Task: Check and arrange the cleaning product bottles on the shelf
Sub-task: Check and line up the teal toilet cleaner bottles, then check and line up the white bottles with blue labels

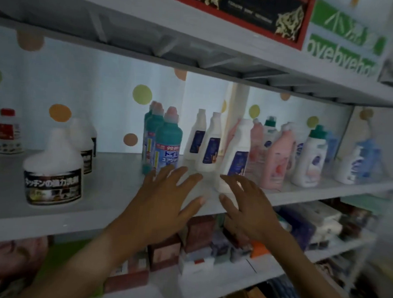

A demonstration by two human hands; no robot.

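At lower left of the frame, the white jug [54,170] carries a dark label reading "キッチンの強力洗剤" in white. At centre, the front teal bottle [168,142] shows "トイレ" on blue, with smaller katakana beneath that is partly covered. At upper right, a green-and-white carton [344,40] reads "byebye"; its remaining letters are blurred.

1. The scene is dimly lit; the brightest light is seen on the dotted back wall [97,96].
2. The shelf underside [151,38] toward 12 o'clock is shadowed.
3. Blur and bending are seen toward 3 o'clock.
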